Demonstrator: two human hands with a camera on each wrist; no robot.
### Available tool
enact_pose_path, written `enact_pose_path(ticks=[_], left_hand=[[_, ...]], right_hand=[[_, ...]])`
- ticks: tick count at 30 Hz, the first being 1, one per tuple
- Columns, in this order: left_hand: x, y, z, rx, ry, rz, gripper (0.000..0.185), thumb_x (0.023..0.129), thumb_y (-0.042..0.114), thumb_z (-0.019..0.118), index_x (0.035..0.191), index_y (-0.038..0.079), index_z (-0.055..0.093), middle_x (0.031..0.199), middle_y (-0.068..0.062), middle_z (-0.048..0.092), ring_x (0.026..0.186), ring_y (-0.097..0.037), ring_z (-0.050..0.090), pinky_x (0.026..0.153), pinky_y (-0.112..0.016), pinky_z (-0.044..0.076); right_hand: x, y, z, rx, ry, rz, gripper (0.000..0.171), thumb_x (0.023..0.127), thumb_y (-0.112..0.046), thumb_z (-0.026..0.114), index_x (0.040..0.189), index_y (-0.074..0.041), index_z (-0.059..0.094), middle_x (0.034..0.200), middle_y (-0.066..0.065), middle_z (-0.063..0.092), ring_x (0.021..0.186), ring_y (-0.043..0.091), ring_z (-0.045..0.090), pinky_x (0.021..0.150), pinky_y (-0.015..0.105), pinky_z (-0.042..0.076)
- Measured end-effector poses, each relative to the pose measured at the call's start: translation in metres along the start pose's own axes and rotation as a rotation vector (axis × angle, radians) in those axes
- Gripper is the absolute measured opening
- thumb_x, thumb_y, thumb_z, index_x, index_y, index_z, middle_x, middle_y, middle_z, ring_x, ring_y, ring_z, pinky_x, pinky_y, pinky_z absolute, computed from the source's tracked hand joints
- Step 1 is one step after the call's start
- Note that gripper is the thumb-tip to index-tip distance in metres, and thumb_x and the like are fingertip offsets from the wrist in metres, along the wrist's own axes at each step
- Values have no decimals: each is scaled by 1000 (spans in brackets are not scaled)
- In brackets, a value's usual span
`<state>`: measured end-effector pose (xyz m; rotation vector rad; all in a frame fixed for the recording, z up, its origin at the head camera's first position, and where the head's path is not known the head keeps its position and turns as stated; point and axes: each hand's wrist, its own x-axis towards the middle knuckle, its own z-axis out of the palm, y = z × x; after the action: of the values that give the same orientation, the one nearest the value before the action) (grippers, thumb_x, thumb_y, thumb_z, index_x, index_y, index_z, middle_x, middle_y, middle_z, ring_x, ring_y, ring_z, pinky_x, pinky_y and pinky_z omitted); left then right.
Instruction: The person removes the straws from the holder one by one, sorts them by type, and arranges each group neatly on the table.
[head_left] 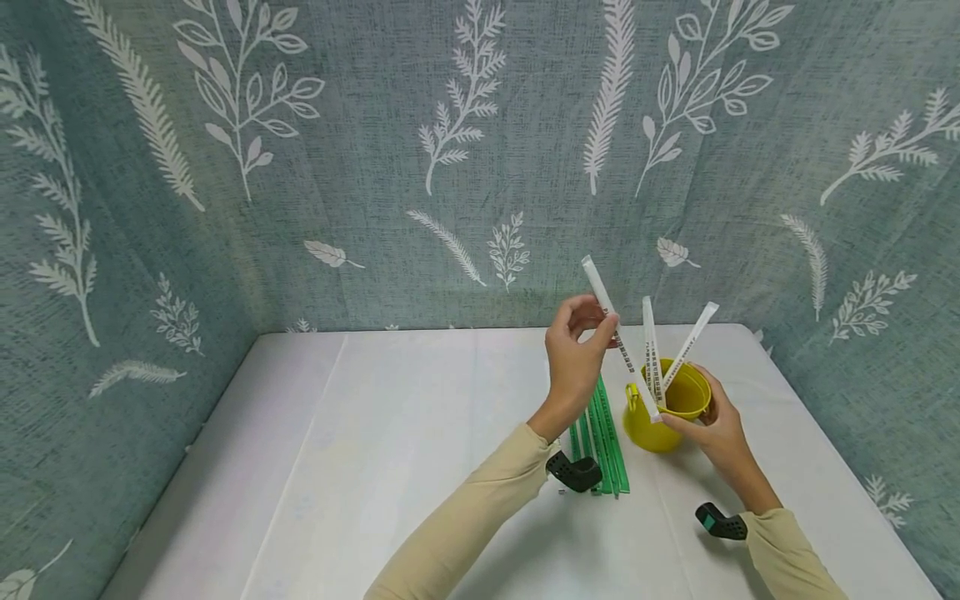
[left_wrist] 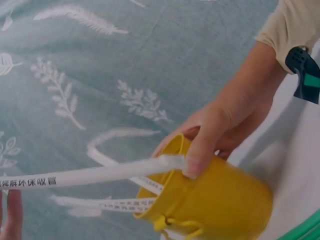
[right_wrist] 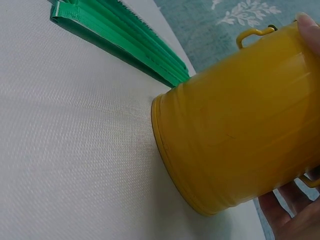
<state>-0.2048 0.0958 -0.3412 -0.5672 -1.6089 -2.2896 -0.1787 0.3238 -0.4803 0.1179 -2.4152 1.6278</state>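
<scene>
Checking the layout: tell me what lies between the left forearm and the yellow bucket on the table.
In the head view, green wrapped straws lie flat on the white table, between the left forearm and the yellow bucket.

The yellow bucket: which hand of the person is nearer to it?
The right. The right hand grips the yellow bucket at its side and rim. The left hand is raised beside it, apart, pinching a white wrapped straw.
</scene>
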Motion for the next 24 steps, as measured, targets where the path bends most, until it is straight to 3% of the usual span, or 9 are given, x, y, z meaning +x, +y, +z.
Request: enact_pose_path(ticks=[6, 11, 16, 20, 24], left_hand=[[0, -19, -16, -20, -17, -108, 32, 90, -3, 60, 120, -7, 51, 102, -20, 54, 80, -16, 57, 67, -49, 57], [2, -34, -30, -14, -7, -162, 33, 89, 2, 63, 121, 0, 55, 99, -10, 56, 78, -15, 58, 62, -44, 59], [1, -32, -38, 24, -23, -179, 32, 89, 4, 64, 121, 1, 56, 100, -11, 57, 80, -26, 61, 59, -42, 59], [-1, -20, -42, 48, -46, -206, 32, 90, 1, 62, 121, -4, 55, 102, -17, 57, 83, -36, 60, 59, -46, 58], [-2, -16, -47, 61, -45, -232, 32, 90, 2, 63, 120, -4, 57, 101, -17, 58, 79, -29, 61, 57, -45, 58]], right_hand=[[0, 2, 1, 6, -2, -18, 87, 83, -13, 74, 151, -22, 20, 140, 11, 38, 116, 7, 43, 91, 6, 39], [-1, 1, 0, 0, -3, -13, 87, 84, -13, 73, 151, -21, 20, 139, 12, 38, 115, 5, 43, 90, 6, 39], [-1, 0, 0, 2, -4, 1, 87, 83, -13, 73, 152, -19, 19, 140, 12, 37, 115, 5, 42, 91, 5, 38], [-1, -1, 1, -12, 2, 5, 88, 83, -15, 74, 152, -20, 19, 141, 12, 36, 116, 6, 41, 90, 4, 38], [0, 0, 0, -31, 4, 7, 88, 84, -17, 74, 152, -21, 18, 141, 13, 36, 117, 6, 41, 90, 4, 38]])
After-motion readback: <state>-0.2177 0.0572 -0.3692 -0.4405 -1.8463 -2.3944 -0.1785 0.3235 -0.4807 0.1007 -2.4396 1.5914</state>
